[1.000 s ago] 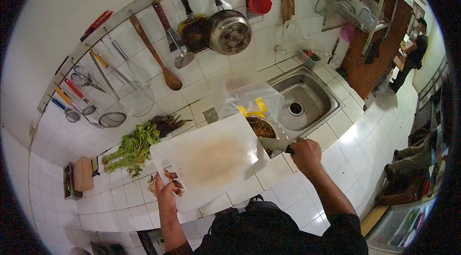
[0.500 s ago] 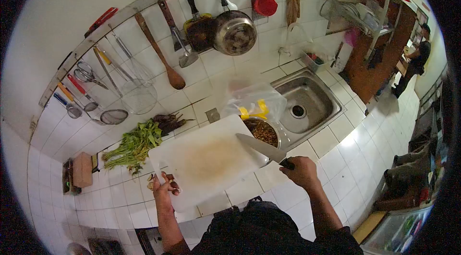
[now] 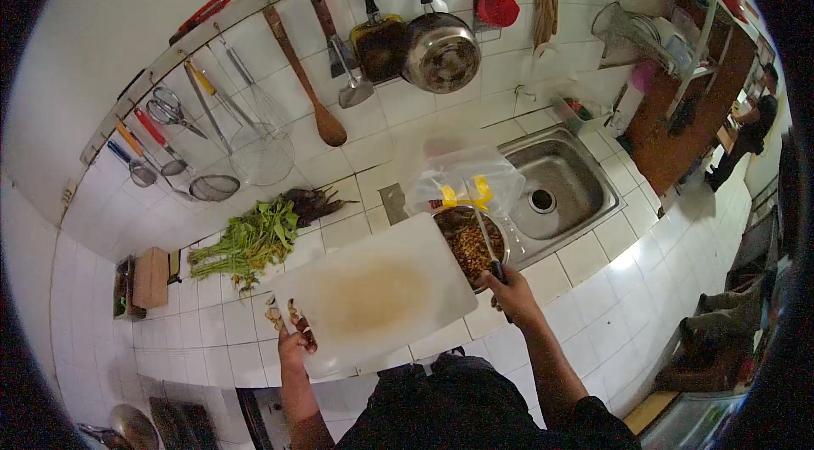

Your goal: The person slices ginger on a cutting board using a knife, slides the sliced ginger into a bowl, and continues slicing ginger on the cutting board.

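So you've got a white-tiled worktop (image 3: 208,365) running across the middle of the frame, with a rectangular stainless-steel sink (image 3: 570,175) set in right of centre. Your big white rectangular cutting board (image 3: 373,285) is dead centre, brownish stain on it, and your left hand (image 3: 292,344) has its fingers gripping the lower-left end. A clear plastic bag with yellow strips (image 3: 471,172) sits just above the round metal bowl (image 3: 507,245) of brown chopped food, right of the board. Leafy green bunch (image 3: 246,240) is left of centre. Your right hand (image 3: 513,293) has its fingers wrapped round the black-handled steel knife (image 3: 486,234), blade over the bowl; can't tell if it's touching the food.
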### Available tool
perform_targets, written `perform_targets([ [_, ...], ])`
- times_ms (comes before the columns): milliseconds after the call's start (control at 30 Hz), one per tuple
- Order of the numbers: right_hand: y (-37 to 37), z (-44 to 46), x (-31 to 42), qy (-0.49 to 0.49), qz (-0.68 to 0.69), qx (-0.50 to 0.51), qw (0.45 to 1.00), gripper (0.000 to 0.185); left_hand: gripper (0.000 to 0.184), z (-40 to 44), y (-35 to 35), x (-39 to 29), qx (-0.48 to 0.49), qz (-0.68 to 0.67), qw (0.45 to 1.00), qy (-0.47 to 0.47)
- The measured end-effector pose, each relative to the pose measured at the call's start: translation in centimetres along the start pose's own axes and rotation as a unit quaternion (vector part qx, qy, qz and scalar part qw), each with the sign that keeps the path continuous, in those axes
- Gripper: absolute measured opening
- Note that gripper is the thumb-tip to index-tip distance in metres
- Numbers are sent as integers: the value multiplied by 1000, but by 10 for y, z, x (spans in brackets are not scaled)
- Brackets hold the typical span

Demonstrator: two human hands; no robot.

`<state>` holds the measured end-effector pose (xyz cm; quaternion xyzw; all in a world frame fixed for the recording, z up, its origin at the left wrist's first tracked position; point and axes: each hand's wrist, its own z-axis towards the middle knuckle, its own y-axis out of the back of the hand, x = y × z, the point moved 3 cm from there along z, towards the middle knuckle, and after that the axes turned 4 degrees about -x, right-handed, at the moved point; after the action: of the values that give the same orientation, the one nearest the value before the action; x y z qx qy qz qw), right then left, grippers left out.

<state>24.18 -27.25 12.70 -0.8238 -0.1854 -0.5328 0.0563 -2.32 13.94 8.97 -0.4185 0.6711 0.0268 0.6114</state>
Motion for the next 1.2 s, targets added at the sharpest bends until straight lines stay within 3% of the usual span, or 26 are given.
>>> perform_targets([
  [67, -8, 16, 5, 46, 11, 20, 999, 43, 49, -2, -15, 12, 2, -27, 999, 17],
  [133, -9, 30, 13, 36, -20, 26, 999, 39, 48, -6, -42, 16, -68, -10, 998, -4],
  [200, -9, 44, 12, 78, -4, 51, 996, 23, 46, -11, -67, 13, -62, -23, 998, 18],
  [267, -7, 57, 10, 55, -12, 53, 997, 25, 44, -9, -71, 19, -31, -18, 999, 32],
  [300, -6, 59, 13, 63, 13, 57, 996, 27, 41, -12, -78, 19, -65, 10, 997, 33],
  [400, -2, 68, 9, 67, 59, 62, 994, 31, 40, -8, -68, 30, -67, 68, 995, 42],
  [667, -9, 81, -8, 110, 266, 80, 954, 38, 43, -14, -15, 56, -86, 19, 996, 32],
  [800, -2, 70, -4, 97, 209, 4, 973, 42, 44, -23, 31, 60, -117, -24, 992, 38],
  [833, -2, 69, -4, 96, 191, -17, 977, 40, 43, -24, 43, 59, -59, -16, 998, 17],
  [867, -3, 66, -3, 97, 191, -16, 977, 40, 43, -25, 57, 62, -58, -16, 998, 15],
  [933, -4, 54, 4, 89, 145, -36, 985, 36, 42, -30, 67, 56, -163, -26, 986, -9],
  [1067, -11, 47, -14, 53, 135, -32, 989, 31, 39, -37, 79, 46, -108, -6, 994, -16],
  [1200, -24, 32, -18, 47, 83, -34, 995, 32, 43, -30, 99, 55, -138, -17, 990, 12],
])
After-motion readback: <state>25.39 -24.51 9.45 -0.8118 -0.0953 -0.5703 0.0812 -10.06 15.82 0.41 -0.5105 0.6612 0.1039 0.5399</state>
